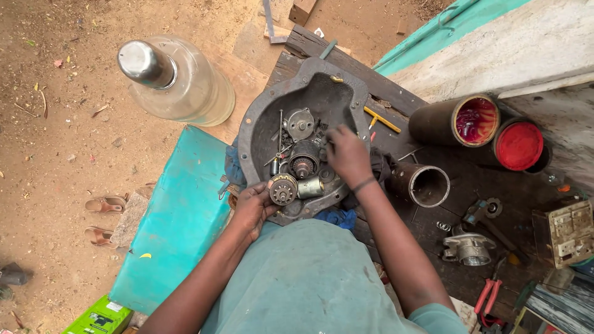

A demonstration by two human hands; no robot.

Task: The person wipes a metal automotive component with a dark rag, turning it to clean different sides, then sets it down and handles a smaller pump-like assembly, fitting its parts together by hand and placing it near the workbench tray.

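Your left hand (252, 207) grasps a toothed gear part (283, 189) at the near rim of the grey metal casing (260, 124). Your right hand (348, 154) reaches among the loose motor parts (302, 162) inside it, grip unclear. Right of the casing, two tubes (461, 120) hold red grease.

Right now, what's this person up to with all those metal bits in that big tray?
A person is bent over a dark metal housing used as a tray for small motor parts. The left hand holds a small geared cylindrical part at the housing's near rim. The right hand reaches down among the loose pieces inside, beside a round gear assembly; what its fingers grip, if anything, is hidden. Open cans with red contents stand on the dark wooden bench to the right.
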